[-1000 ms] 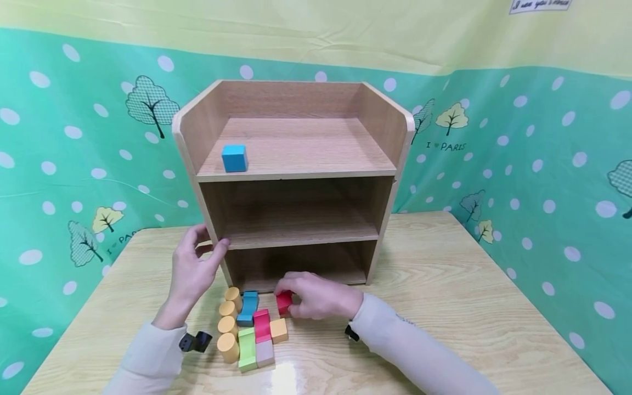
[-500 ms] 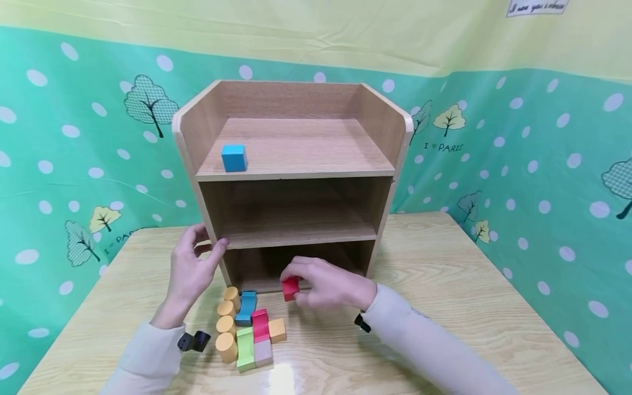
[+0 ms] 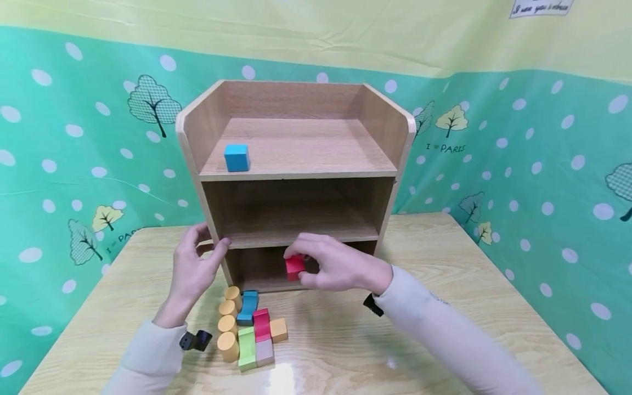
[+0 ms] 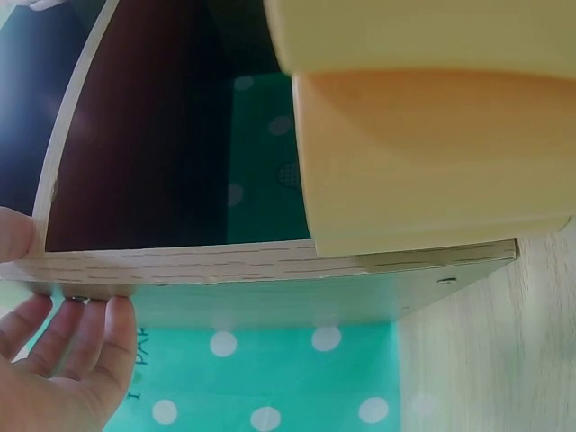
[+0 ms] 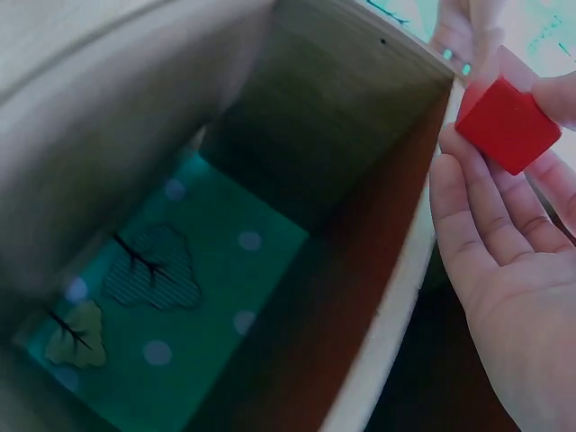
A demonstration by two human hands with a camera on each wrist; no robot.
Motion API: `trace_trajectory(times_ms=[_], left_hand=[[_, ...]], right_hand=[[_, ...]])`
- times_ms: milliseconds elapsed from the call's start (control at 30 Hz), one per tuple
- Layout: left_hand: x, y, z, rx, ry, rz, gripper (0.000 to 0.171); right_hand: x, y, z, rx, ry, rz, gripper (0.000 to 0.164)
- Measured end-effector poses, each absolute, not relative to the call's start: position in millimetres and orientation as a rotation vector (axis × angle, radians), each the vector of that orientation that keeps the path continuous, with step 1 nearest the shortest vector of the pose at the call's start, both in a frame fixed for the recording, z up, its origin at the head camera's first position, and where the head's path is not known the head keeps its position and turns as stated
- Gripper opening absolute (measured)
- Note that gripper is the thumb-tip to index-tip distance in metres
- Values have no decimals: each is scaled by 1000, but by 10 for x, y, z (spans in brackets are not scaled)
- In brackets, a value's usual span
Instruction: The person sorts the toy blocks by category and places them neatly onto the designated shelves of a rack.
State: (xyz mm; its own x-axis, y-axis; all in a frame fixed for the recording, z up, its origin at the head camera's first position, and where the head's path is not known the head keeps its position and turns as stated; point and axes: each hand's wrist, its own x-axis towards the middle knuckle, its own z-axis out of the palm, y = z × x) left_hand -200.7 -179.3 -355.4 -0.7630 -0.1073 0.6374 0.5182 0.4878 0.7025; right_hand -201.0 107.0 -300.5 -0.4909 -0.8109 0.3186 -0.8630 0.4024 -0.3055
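Okay, clock centred on the red cube (image 3: 295,267), head view. Right hand (image 3: 340,263) at 3 o'clock has that cube pinched between thumb and fingers, narrow grip, cube off the table (image 3: 469,307). Cube shows in front of the bottom opening of the wooden shelf (image 3: 316,142), just below the front edge of the middle board; can't tell exact depth. Right wrist view: cube near 2 o'clock of the frame, thumb on one side, fingers on the other.

Left hand (image 3: 195,269) at 9 o'clock: holds the shelf's side panel, thumb on the front edge at middle-board height, fingers on the outer face, panel between them.

Blue cube (image 3: 237,158) at 11, on the top board near its front edge, well apart from both hands.

Block group at 7, on the table before the shelf. Clock now centred on the group: four orange cylinders (image 3: 228,348) in a row along 9, upright; blue curved block (image 3: 248,308) at 12; red curved block (image 3: 262,325) near the middle; orange cube (image 3: 278,330) at 3, just beside it; grey block (image 3: 264,352) at 5; green curved block (image 3: 247,349) around 6, beside the grey one.

Dotted green curtain (image 3: 49,137) behind the shelf.
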Motion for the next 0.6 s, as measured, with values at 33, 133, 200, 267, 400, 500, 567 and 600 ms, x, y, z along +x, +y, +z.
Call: trace_trajectory(times_ms=[33,133,200,267,400,500,567,600], left_hand=[[-1977,-1772,-3524,-331,-2111,-1280,40],[-1882,-1711,-3416,-330,-2117,-1264,38],[-1843,-1692,-3373,-345,-2109,-1259,38],[-1815,-1678,-3339,-347,-2111,-1254,38],[-1801,-1672,-3325,-335,-2121,-1257,37],[-1805,-1675,-3326,-329,-2122,-1260,36],[-1811,-1675,-3327,-335,-2117,-1262,36],[-1813,-1674,-3326,-340,-2113,-1262,36]], right_hand=[[-2010,1075,-2973,1513,-2524,662,32],[-2004,1094,-2869,1499,-2512,673,33],[-2000,1104,-2795,1497,-2495,691,33],[-2002,1111,-2729,1500,-2469,711,33],[-2017,1106,-2610,1530,-2385,742,32],[-2028,1098,-2517,1540,-2334,758,33],[-2032,1096,-2451,1540,-2310,770,33],[-2033,1096,-2416,1543,-2297,775,33]])
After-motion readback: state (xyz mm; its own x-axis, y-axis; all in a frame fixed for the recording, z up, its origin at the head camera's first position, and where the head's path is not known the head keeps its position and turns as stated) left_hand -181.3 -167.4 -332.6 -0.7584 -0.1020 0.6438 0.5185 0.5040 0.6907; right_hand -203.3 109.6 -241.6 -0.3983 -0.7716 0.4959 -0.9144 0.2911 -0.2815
